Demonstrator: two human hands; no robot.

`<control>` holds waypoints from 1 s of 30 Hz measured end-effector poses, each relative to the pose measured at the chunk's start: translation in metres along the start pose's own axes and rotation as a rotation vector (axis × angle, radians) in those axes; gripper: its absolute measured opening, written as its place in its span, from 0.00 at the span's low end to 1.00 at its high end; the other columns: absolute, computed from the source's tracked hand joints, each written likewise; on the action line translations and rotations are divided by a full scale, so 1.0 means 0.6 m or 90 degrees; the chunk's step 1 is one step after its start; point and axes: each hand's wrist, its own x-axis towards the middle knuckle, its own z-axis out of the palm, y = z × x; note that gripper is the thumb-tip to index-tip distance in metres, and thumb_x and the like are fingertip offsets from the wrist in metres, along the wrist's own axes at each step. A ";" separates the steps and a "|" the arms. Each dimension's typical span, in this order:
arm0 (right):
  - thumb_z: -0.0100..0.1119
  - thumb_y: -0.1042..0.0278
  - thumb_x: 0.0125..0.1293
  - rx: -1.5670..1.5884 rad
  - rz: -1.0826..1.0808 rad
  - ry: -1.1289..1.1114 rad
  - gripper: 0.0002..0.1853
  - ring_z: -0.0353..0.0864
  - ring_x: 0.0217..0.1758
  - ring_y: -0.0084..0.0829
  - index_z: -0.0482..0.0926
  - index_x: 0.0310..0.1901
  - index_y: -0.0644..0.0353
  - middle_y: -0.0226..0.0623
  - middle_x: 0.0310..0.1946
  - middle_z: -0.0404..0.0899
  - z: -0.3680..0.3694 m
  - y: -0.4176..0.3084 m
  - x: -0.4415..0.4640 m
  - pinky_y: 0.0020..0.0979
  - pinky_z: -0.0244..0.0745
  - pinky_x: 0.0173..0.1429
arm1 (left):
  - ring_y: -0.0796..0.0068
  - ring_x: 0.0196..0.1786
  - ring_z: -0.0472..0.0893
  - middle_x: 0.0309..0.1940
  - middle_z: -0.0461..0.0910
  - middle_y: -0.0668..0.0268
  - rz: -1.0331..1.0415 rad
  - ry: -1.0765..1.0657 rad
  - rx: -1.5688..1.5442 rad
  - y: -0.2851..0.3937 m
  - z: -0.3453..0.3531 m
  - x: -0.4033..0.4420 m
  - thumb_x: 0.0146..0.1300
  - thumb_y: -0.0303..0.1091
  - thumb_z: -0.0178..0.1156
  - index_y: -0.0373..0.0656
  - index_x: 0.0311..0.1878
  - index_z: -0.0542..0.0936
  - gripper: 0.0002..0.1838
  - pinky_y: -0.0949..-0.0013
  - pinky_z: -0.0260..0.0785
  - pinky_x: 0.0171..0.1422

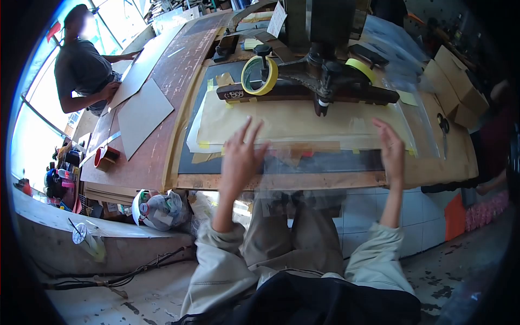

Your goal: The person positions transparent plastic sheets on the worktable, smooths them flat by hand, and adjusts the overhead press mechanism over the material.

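My left hand is raised over the front edge of the work table, fingers apart and pointing forward. A clear plastic sheet hangs over the table edge just right of it; whether the thumb touches the sheet I cannot tell. My right hand is held above the table's right front, its fingers stretched out with nothing seen in them. Between and beyond both hands lies a cream sheet with yellow tape at its corners. The dark bar of a press stands over the sheet's far side.
Yellow tape rolls hang on the press. Scissors lie at the right, before cardboard boxes. A grey board and a red-brown tape roll are at left. Another person handles a large board there.
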 end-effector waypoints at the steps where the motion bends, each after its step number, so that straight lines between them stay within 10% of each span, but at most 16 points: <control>1: 0.49 0.54 0.75 -0.101 -0.061 0.017 0.20 0.74 0.65 0.38 0.79 0.57 0.60 0.43 0.59 0.78 0.017 -0.017 -0.027 0.38 0.64 0.68 | 0.48 0.71 0.65 0.74 0.61 0.56 0.029 0.024 0.006 0.023 0.018 -0.031 0.65 0.48 0.60 0.52 0.70 0.69 0.30 0.46 0.57 0.72; 9: 0.53 0.42 0.68 -0.463 -0.119 0.049 0.32 0.59 0.76 0.45 0.70 0.66 0.53 0.42 0.71 0.65 0.113 -0.024 -0.121 0.58 0.51 0.74 | 0.52 0.79 0.53 0.76 0.56 0.59 0.057 -0.010 0.123 0.072 0.045 -0.091 0.66 0.58 0.54 0.62 0.72 0.68 0.31 0.40 0.45 0.77; 30: 0.57 0.47 0.66 -0.451 -0.092 0.100 0.25 0.67 0.72 0.39 0.77 0.60 0.49 0.37 0.66 0.72 0.119 -0.020 -0.117 0.53 0.56 0.73 | 0.69 0.49 0.84 0.53 0.82 0.70 0.080 0.271 0.044 0.076 0.075 -0.093 0.56 0.39 0.61 0.51 0.49 0.84 0.16 0.66 0.76 0.50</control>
